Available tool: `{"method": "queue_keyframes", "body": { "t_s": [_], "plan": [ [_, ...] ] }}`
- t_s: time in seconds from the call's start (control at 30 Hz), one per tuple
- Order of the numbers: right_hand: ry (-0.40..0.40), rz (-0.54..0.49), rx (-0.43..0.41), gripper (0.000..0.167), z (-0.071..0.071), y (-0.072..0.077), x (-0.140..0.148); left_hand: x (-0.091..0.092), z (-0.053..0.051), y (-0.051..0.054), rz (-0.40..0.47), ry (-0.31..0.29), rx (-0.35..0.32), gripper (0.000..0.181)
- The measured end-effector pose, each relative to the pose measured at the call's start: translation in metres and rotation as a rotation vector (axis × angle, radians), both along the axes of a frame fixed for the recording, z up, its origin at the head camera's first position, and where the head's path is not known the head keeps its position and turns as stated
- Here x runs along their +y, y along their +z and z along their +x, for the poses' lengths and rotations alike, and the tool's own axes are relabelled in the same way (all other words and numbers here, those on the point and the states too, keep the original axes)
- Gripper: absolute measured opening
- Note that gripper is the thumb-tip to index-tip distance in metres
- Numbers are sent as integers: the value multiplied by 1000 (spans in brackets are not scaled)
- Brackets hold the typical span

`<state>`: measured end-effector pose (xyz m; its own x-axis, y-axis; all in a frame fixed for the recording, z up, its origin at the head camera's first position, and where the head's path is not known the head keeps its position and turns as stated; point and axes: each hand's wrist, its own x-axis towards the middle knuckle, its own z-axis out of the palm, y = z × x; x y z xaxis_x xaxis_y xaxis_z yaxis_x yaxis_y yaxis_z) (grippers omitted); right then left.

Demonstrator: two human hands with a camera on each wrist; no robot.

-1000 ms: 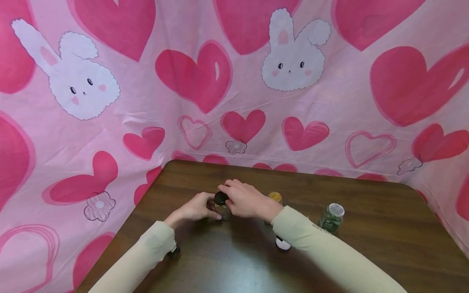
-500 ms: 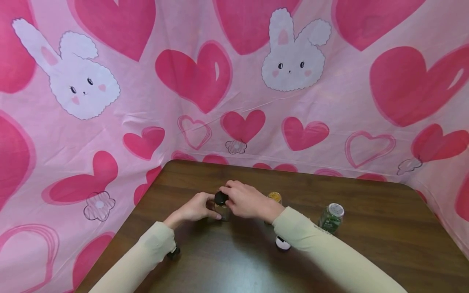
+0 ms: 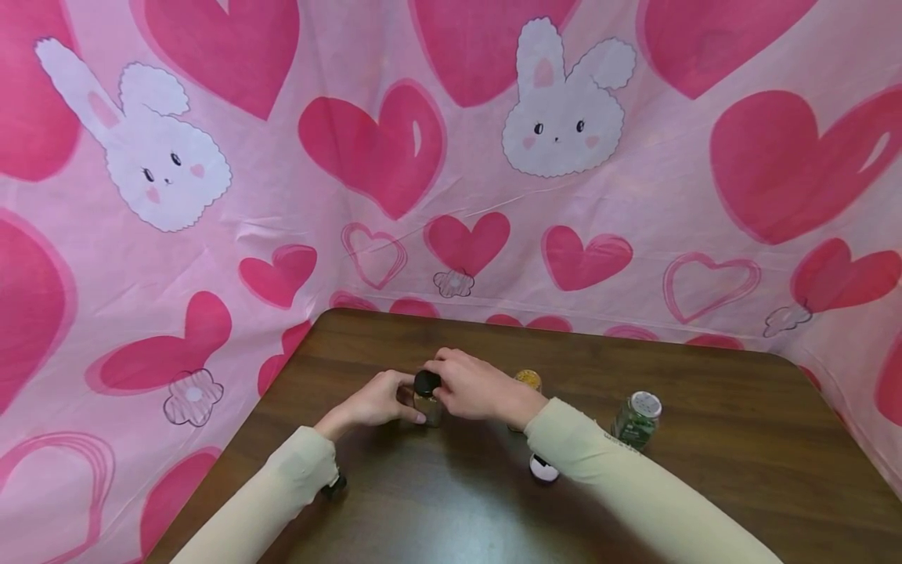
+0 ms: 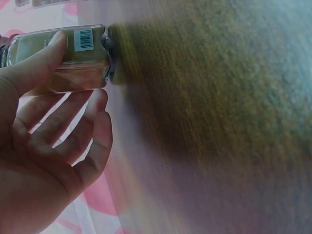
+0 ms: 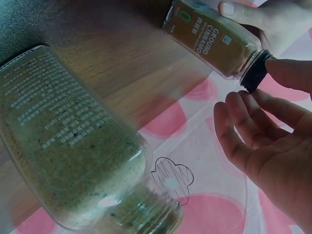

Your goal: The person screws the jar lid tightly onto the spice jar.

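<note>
A square glass jar of brown powder (image 5: 209,41), labelled ground cinnamon in the right wrist view, stands upright on the table. My left hand (image 3: 377,399) holds its body, with the thumb along one face in the left wrist view (image 4: 48,136). On top sits a black cap (image 3: 426,382), which the thumb and fingers of my right hand (image 3: 472,385) pinch at the rim. In the right wrist view, my right hand (image 5: 273,126) touches that cap (image 5: 256,70) while its other fingers curve beneath.
Behind my right wrist stands a jar with yellow-orange contents (image 3: 528,380). A green jar (image 3: 637,419) is farther right. A white-topped lid (image 3: 544,468) lies near my right sleeve, and a small dark object (image 3: 334,484) by my left cuff. An uncapped jar (image 5: 78,141) looms close in the right wrist view.
The capped jar and my right fingers have shifted very slightly to the right. Both hands keep nearly the same hold.
</note>
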<state>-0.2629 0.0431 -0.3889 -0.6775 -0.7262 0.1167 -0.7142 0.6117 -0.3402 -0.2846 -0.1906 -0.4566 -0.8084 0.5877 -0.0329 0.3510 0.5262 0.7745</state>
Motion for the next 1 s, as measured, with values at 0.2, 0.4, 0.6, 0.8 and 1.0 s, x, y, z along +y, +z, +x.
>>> {"method": "queue_keyframes", "body": {
  "t_s": [0.2,0.4,0.6,0.8,1.0],
  "plan": [
    [-47,-22,-26,34,1,0,-1,0,0,0,-2,-1,0,34],
    [-115,-64,-50,47,3,-1,-2,-1,0,1,7,-3,-5,33],
    [-81,-50,-43,54,2,0,-2,0,0,0,-9,-3,19,31],
    [-9,-16,-31,46,3,2,-2,0,-1,1,-21,4,13,33],
    [-12,7,-34,46,3,1,-4,0,0,1,-21,0,10,33]
  ]
}}
